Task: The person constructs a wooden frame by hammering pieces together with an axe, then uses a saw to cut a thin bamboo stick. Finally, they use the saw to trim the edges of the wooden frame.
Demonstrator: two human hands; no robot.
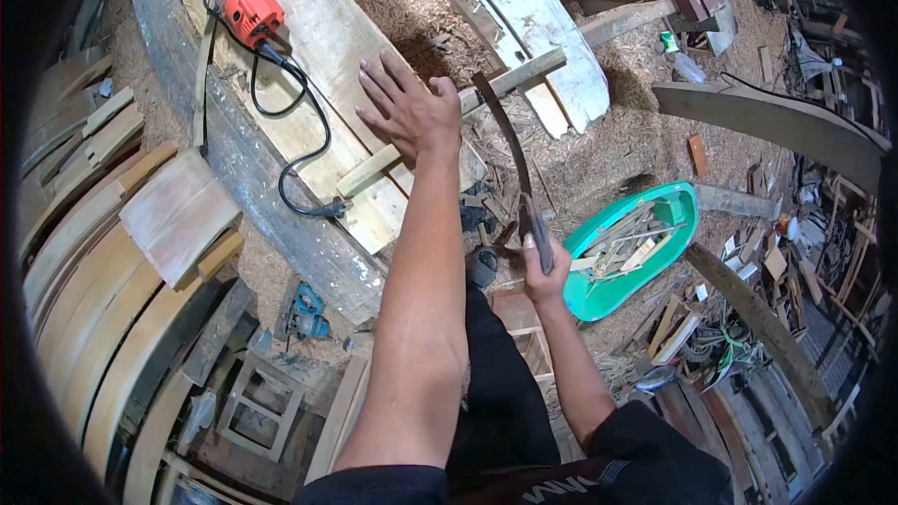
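Observation:
My left hand lies with fingers spread over a pale wooden board, pressing down across a narrow wooden strip. The strip runs crosswise from the pale board toward a second, whitish board; its middle is hidden under my hand. My right hand is closed round the dark handle of a handsaw, seen nearly edge-on. Its long, thin blade points up and away, with the tip right at the strip, just right of my left hand.
A red power tool with a black cord lies on the boards. A green tub of wood scraps is right of my right hand. A blue power tool sits on the sawdust-covered floor. Curved planks are stacked at left.

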